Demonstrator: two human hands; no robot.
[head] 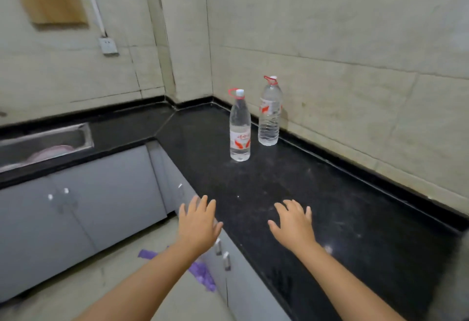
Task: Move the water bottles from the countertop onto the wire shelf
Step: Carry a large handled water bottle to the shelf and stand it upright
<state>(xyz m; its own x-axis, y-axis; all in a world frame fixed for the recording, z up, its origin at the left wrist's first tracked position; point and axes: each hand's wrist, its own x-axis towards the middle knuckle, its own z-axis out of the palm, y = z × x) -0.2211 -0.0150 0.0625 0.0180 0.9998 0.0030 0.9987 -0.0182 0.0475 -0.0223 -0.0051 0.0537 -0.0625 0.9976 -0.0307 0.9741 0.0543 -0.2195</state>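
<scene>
Both hands, left hand [199, 221] and right hand [294, 221], spread, empty; two full bottles, near bottle [240, 127] and far bottle [270, 112], upright, likely heavy, slick; red neck loops best grab

Red-labelled clear bottles [240, 130], black countertop [317, 193]

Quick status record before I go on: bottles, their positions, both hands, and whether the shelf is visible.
bottles on countertop: two, both upright, caps on
near bottle: stands away from the wall
far bottle: close to the right wall
countertop: black, bottles still on it
left hand: open, holding nothing, over the counter's edge
right hand: open, holding nothing, over the countertop
wire shelf: not in view
sink: far left
</scene>
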